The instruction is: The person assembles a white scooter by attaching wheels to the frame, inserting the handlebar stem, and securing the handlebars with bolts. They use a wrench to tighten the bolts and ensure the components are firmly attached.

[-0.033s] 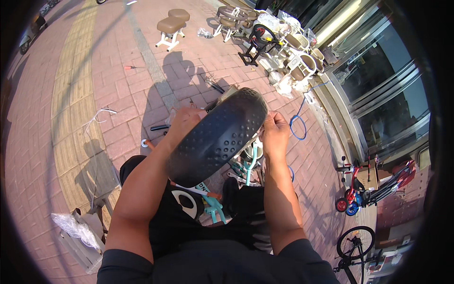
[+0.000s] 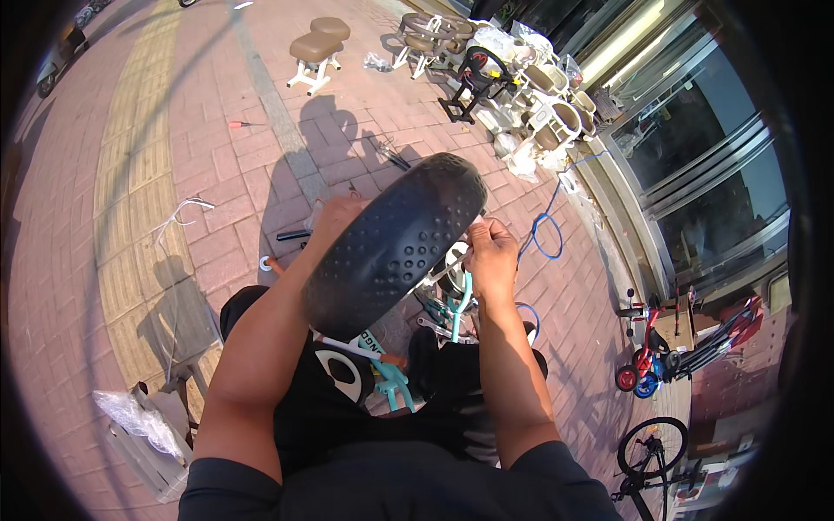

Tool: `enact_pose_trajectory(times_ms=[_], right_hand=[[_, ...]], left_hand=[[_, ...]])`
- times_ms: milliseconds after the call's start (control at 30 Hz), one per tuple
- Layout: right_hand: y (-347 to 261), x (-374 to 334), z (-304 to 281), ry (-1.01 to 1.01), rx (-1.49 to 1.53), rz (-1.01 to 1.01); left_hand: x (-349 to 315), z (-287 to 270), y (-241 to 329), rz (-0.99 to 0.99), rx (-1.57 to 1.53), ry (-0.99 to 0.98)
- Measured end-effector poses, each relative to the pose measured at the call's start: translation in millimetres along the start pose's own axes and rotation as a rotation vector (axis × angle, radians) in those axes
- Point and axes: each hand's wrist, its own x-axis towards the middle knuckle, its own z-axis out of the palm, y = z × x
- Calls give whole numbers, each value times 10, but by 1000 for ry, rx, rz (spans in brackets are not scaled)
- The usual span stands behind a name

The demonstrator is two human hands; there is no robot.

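Note:
A small wheel with a black, knobbly tyre (image 2: 395, 247) is held up tilted in front of me, above my knees. My left hand (image 2: 341, 213) grips its far left side, with the fingers mostly hidden behind the tyre. On the right, my right hand (image 2: 493, 252) is closed in a pinch beside the wheel's side face. A thin pale strip or rod shows between that hand and the wheel, but what the fingertips hold is unclear. Below, teal bike frame parts (image 2: 395, 382) lie between my legs, near a white-and-black round part (image 2: 343, 373).
Brown-seated stools (image 2: 317, 48) stand on the brick paving ahead. White and brown ride-on parts (image 2: 552, 113) are piled by the glass doors. A blue hose or cord (image 2: 547, 234) loops at right. Beyond it are a red scooter (image 2: 643, 356) and a black bicycle wheel (image 2: 651, 447). Bubble wrap (image 2: 139, 421) lies at left.
My right hand has shifted left and down along the wheel's side, its fingers now pinched. The wheel has moved slightly left and up, with my left hand still on it.

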Motion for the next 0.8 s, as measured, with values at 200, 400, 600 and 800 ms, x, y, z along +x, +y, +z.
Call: enact_pose_trajectory(times_ms=[200, 400, 600, 800], right_hand=[[748, -1208, 329, -341, -200, -204], [332, -1415, 346, -323, -107, -142], [194, -1000, 65, -284, -404, -549], [57, -684, -117, -299, -726, -607]], left_hand=[[-24, -55, 11, 30, -42, 213], [42, -56, 15, 40, -14, 224], [-54, -92, 57, 46, 3, 178], [-138, -117, 104, 37, 6, 144]])
